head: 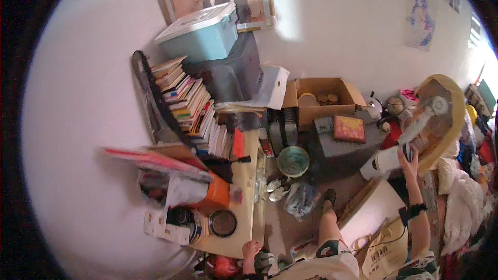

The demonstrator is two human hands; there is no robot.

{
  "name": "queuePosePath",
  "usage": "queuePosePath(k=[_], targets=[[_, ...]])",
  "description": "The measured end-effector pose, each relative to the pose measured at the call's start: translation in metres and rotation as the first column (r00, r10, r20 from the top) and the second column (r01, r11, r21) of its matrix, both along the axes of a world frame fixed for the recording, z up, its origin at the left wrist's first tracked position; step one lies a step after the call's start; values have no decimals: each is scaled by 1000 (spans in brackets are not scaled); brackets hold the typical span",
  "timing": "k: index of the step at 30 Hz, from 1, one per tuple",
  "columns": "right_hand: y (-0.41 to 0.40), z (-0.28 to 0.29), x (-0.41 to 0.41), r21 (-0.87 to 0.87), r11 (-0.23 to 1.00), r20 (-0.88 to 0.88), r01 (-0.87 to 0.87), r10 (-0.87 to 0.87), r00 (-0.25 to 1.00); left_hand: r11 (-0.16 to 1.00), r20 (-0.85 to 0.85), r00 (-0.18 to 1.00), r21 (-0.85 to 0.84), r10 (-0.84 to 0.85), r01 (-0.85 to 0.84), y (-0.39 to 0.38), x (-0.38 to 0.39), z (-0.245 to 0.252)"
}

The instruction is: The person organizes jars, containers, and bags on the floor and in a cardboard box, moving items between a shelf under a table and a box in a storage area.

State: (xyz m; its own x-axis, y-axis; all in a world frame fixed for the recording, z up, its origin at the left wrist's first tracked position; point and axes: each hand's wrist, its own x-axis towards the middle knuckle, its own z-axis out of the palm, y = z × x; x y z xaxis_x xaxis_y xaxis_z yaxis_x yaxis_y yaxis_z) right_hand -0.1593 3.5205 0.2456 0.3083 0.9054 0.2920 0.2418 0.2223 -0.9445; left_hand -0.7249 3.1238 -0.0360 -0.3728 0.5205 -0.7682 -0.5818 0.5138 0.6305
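Note:
My right hand (409, 161) is at the right, with its fingers around the dark-ended top of a white cylindrical object (385, 162), which lies tilted. Just beyond it is a large oval item with a yellow rim (460, 124). A pale, long-necked object with a round head (439, 105) shows within that rim. My left hand (252, 248) is low in the picture with its fingers curled, by the front corner of a wooden table (243, 217); no object shows in it. On this table stands a round dark-topped tin (222, 223), near an orange box (218, 191).
Stacked books (190, 105) lean beside a black case (229, 81) topped by a blue lidded storage box (202, 42). An open carton (325, 112), a green basket (293, 161), shoes (278, 190) and a plastic bag (301, 200) stand ahead. A paper bag (383, 251) is near my legs.

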Motion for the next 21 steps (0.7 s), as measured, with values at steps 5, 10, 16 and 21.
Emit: queuePosePath(k=[5, 10, 16, 21], targets=[[270, 10, -50, 100, 994, 162, 44, -59, 985, 714, -603, 406, -455, -687, 532, 39, 9, -37], [492, -37, -86, -188, 981, 106, 56, -37, 994, 912, -397, 859, -372, -323, 171, 199, 79, 1], [657, -139, -123, -562, 827, 577, -14, 404, 710, 986, -463, 875, -144, -141, 82, 359, 141, 13], [710, -250, -167, -618, 764, 646, -185, 628, 434, 970, -491, 860, -241, -141, 22, 342, 187, -70]])
